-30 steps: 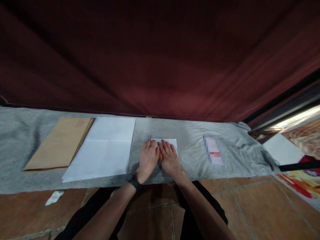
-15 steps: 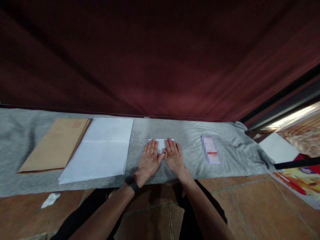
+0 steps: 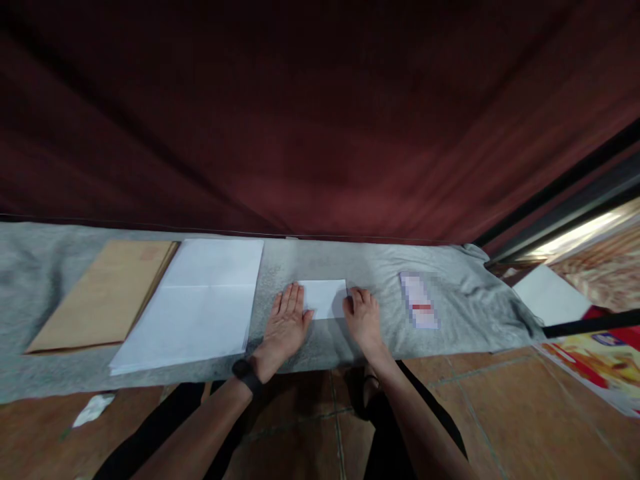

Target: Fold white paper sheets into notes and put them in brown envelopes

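Grey cloth (image 3: pixel 320 260), white paper (image 3: pixel 325 299) between hands (image 3: pixel 287 321) (image 3: pixel 363 318)

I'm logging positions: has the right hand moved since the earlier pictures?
Yes: judged against the large white sheets, the right hand moved rightward, to the right edge of the small paper.

Pixelation masks detail on the slip (image 3: pixel 420 301); the reddish mark (image 3: pixel 150 252) on the brown envelope (image 3: pixel 103 297) is illegible; the left hand (image 3: pixel 287 321) hides part of the small white paper (image 3: pixel 327 300); whether the right hand (image 3: pixel 363 317) grips it cannot be determined; picture edges crop the counter (image 3: pixel 30 287) and printed panel (image 3: pixel 600 363).
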`<state>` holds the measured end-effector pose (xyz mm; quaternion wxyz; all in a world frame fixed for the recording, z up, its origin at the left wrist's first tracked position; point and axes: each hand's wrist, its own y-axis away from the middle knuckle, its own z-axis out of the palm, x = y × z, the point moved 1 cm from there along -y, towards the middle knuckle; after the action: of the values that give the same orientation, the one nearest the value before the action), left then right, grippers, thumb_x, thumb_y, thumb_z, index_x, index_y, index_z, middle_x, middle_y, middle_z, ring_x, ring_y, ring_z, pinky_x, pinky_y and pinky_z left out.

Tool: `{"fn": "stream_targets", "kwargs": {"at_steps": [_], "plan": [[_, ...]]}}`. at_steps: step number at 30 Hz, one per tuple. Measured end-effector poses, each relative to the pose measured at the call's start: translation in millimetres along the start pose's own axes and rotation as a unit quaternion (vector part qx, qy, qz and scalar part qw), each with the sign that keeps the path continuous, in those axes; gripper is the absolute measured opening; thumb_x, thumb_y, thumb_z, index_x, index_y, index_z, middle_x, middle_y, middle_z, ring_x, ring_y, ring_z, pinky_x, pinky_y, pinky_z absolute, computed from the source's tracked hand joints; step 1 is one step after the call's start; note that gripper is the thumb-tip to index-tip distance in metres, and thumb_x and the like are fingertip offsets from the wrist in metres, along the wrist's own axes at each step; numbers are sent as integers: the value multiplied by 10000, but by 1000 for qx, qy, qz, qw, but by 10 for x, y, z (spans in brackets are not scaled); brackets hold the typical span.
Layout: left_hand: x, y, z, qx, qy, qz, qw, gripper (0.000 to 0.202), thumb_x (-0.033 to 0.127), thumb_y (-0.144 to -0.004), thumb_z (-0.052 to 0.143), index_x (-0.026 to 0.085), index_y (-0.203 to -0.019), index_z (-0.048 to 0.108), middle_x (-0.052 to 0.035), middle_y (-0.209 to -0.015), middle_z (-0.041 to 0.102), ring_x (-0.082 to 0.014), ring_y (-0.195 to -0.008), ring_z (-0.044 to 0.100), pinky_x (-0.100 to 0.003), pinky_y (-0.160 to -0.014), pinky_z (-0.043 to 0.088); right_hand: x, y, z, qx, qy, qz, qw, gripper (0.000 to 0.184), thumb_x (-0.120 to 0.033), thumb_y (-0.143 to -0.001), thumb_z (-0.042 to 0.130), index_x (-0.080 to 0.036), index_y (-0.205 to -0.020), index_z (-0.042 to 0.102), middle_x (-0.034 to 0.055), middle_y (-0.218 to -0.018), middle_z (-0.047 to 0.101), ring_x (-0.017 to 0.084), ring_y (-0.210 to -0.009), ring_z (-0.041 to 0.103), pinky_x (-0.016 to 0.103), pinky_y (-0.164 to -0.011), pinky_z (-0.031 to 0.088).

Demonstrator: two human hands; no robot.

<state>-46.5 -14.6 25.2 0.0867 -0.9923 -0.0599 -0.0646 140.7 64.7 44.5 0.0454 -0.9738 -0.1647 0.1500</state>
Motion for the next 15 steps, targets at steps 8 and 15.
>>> {"fn": "stream_targets", "kwargs": {"at_steps": [8,15], "plan": [[63,-18,-83,4,2,26,1000,874,623,-904,464,-11,-1497,362,-247,-1573,350,-335,-1510,239,-503,-1241,156,-64,-138,-31,-59,-117,121,984,256,-292,-924,545,-162,-1115,656,84,-920,719,202,-879,680,267,-748,466],[294,-5,-102,0,33,49,998,872,587,-874,555,11,-1500,362,-251,-1558,375,-357,-1458,354,-505,-1186,299,-56,-271,-93,-111,-475,156,859,239,-423,-751,652,-196,-688,609,-55,-559,536,117,-548,487,225,-515,340]]}}
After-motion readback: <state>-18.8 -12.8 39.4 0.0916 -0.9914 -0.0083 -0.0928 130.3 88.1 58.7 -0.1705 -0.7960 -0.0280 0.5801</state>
